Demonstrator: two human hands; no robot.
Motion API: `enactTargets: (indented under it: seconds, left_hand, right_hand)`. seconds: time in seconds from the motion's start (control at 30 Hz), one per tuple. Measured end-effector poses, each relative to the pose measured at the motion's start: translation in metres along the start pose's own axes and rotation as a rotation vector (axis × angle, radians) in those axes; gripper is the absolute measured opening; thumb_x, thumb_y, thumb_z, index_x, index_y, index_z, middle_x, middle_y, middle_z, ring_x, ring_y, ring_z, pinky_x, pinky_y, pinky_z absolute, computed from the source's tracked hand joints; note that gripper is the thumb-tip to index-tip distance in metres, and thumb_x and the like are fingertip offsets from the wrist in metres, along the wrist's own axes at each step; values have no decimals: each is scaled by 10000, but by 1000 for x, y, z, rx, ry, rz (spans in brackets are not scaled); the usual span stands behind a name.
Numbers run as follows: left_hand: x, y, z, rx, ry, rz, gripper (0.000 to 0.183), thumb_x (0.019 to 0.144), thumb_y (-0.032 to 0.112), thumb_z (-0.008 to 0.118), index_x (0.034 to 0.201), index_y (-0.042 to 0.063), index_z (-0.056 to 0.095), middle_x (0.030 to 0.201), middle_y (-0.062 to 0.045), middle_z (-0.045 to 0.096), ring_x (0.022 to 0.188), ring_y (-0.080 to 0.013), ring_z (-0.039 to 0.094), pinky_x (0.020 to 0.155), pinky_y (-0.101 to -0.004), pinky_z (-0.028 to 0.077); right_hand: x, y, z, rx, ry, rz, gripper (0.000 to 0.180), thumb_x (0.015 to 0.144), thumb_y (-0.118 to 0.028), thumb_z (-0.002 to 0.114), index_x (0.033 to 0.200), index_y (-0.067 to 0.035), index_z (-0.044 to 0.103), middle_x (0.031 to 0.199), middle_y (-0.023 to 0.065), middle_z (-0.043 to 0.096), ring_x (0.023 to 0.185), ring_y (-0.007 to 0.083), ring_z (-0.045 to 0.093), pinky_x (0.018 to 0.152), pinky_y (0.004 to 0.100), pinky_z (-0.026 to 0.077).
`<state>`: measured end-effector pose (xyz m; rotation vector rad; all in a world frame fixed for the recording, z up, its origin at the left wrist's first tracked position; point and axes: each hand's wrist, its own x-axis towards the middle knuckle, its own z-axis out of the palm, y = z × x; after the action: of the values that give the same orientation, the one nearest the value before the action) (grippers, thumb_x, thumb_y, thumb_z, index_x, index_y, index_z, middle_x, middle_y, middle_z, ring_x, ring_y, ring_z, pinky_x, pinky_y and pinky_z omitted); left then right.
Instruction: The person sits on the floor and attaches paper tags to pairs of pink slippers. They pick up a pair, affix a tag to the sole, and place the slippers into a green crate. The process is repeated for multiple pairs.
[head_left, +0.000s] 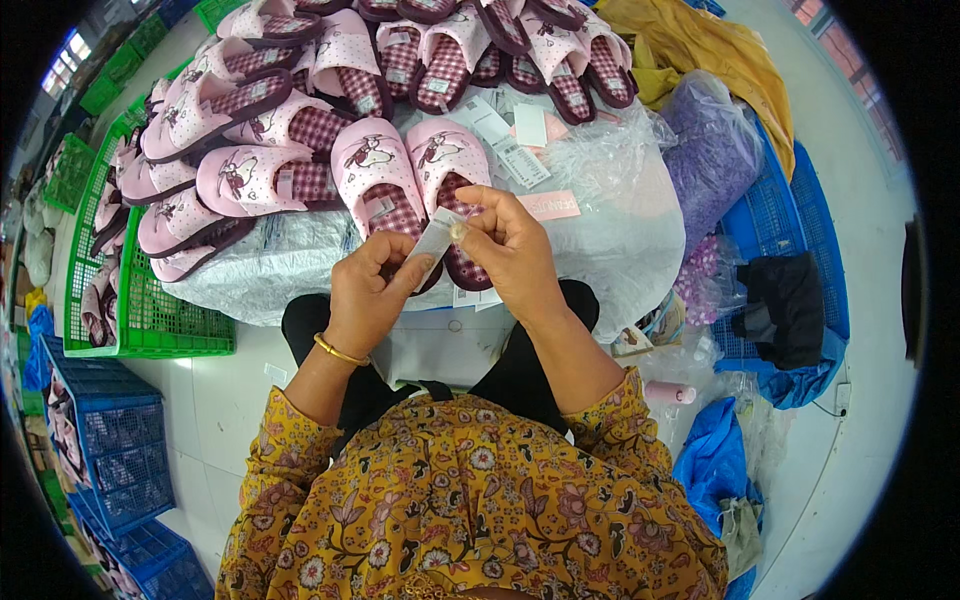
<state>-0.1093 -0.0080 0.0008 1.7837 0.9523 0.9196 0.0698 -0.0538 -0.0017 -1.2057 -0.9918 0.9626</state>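
Note:
Between my two hands is a small white paper tag or sticker strip (437, 238). My left hand (382, 289) pinches its lower end between thumb and forefinger. The thumb and a finger of my right hand (506, 247) are at its upper end. Just beyond lies a pair of pink dotted slippers with a printed cartoon dog, the left slipper (376, 169) and the right slipper (448, 150). Their insoles are dark red checked cloth, and my hands partly hide them. A small label sits on the left slipper's insole.
More pink slippers (247, 176) are piled left and behind on the plastic-wrapped surface (622, 247). Printed tags (523, 163) and a pink card (550, 205) lie to the right. A green crate (176, 330) stands left, a purple bagged bundle (709, 150) right.

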Motion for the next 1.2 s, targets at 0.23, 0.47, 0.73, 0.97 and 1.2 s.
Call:
enactTargets:
  seconds: [0.23, 0.47, 0.73, 0.97, 1.2]
  left_hand:
    - [-2, -17, 3, 113, 21, 160, 147, 836, 107, 750, 907, 23, 653, 721, -62, 656, 595, -116, 606, 552, -247, 476]
    - [-10, -18, -1, 404, -8, 392, 186, 833, 83, 743, 982, 36, 643, 786, -96, 677, 641, -182, 659, 566, -281, 508]
    - [-8, -26, 8, 324, -1, 282, 159, 836, 62, 716, 981, 30, 656, 853, -129, 678, 684, -280, 673, 603, -342, 535]
    - [47, 4, -2, 480, 5, 418, 130, 881, 74, 666, 989, 1, 659, 870, -134, 680, 630, -222, 659, 598, -315, 521]
    - [150, 42, 27, 526, -23, 716, 131, 889, 75, 608, 993, 1, 637, 926, -168, 661, 793, -360, 647, 681, -401, 515]
  right_hand:
    - [0, 4, -6, 61, -40, 44, 288, 865, -60, 689, 1137, -7, 613, 777, -20, 585, 671, 32, 500, 597, 194, 406]
    - [-5, 5, -11, 123, -125, 104, 142, 883, -60, 676, 1011, -6, 644, 797, -17, 611, 681, 30, 500, 601, 187, 397]
    - [-13, 17, -12, 151, 168, -48, 135, 896, -69, 675, 1011, -13, 634, 815, -19, 609, 696, 35, 516, 623, 193, 422]
    - [-6, 11, -79, 91, 643, -213, 136, 900, -76, 670, 1020, -24, 630, 818, -6, 588, 698, 51, 508, 640, 206, 439]
    - [-23, 23, -146, 350, 841, -237, 165, 898, -78, 668, 1043, -15, 621, 801, -2, 583, 670, 66, 503, 626, 221, 431]
